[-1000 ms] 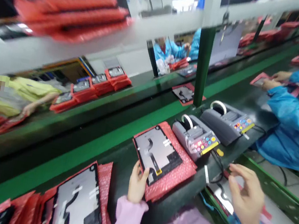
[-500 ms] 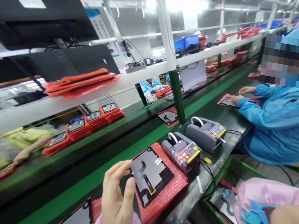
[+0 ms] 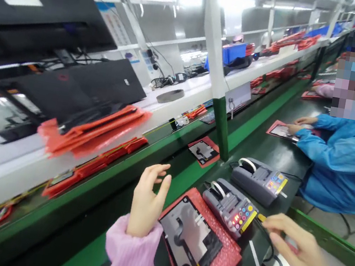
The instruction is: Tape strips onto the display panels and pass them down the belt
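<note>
My left hand [image 3: 149, 198] is raised over the bench, fingers spread and nothing in them. Just right of it, a flat black-and-grey panel [image 3: 184, 243] with a dark ribbon cable and a yellow-edged tab lies on red bubble-wrap sheeting [image 3: 223, 254]. My right hand [image 3: 298, 246] reaches across the bench edge, thumb and index finger apart. Its index tip is at a small yellow piece [image 3: 261, 218]; whether it touches is unclear. Close by stands a grey tape dispenser [image 3: 231, 210] with lit buttons. A white strip [image 3: 254, 253] lies below the dispenser.
A second dispenser [image 3: 260, 181] stands behind the first. Another panel [image 3: 203, 151] lies near the green post [image 3: 220, 126]. A green-edged bin [image 3: 329, 240] holding a panel is at lower right. A co-worker in blue [image 3: 352, 167] sits farther along. Red pouches [image 3: 95, 133] lie on the shelf.
My right hand has come forward from the lower right to the yellow piece by the dispenser. My left hand has moved off the panel's edge. The view has shifted.
</note>
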Demonstrator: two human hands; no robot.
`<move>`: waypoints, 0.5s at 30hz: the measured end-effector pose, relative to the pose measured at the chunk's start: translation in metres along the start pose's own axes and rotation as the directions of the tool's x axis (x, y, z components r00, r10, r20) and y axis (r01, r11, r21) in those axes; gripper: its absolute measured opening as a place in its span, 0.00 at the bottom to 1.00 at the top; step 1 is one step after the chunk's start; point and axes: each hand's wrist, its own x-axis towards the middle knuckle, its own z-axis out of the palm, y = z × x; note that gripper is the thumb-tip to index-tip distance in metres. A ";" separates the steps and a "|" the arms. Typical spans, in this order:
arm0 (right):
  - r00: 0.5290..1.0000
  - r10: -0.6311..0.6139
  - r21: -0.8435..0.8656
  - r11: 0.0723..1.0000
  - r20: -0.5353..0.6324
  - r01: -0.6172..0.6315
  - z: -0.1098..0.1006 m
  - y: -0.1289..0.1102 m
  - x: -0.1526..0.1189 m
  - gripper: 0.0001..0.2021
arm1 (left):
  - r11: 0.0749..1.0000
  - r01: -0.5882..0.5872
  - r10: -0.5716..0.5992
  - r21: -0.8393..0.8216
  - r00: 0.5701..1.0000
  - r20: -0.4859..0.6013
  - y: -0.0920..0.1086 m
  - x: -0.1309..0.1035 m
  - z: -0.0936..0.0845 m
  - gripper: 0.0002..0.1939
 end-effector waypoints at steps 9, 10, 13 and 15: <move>0.922 0.295 -0.188 0.949 0.251 -0.253 -0.016 -0.018 0.002 0.10 | 0.819 0.554 -0.568 0.150 0.746 0.347 -0.121 0.067 0.099 0.10; 0.918 0.306 -0.208 0.944 0.253 -0.257 -0.023 -0.017 0.002 0.10 | 0.780 0.596 -0.621 0.189 0.704 0.344 -0.133 0.072 0.114 0.10; 0.916 0.332 -0.266 0.925 0.225 -0.270 -0.043 -0.007 -0.002 0.08 | 0.695 0.664 -0.718 0.276 0.622 0.312 -0.167 0.085 0.156 0.13; 0.912 0.353 -0.305 0.910 0.211 -0.282 -0.052 0.003 -0.006 0.08 | 0.666 0.686 -0.745 0.292 0.590 0.312 -0.187 0.094 0.180 0.17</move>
